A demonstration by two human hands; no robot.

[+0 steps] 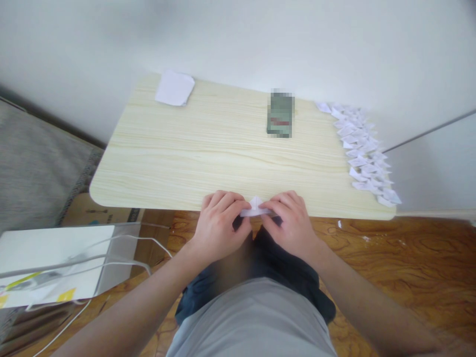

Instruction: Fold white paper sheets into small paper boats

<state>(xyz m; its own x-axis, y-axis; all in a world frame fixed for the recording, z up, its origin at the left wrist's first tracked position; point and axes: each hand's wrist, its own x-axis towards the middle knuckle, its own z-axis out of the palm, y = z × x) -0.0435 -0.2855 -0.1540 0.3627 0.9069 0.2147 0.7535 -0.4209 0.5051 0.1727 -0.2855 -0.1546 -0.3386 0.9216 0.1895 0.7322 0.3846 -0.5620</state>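
A small white folded paper boat [256, 204] is held at the table's front edge, its pointed middle showing between my hands. My left hand [223, 220] pinches its left end between thumb and fingers. On the other end, my right hand [288, 218] closes in the same kind of pinch. The fingertips cover both ends of the paper. Along the right side of the table lie several folded white paper boats [359, 144], crowded in overlapping rows. A stack of white paper sheets [174, 88] rests at the far left.
The pale wooden table [208, 148] stands against a white wall. On it, near the back, lies a blurred green rectangular object [280, 115]. At lower left is a white box [55, 258] with cables across it, beside a cardboard box [98, 210]. A paper scrap [339, 224] lies on the floor.
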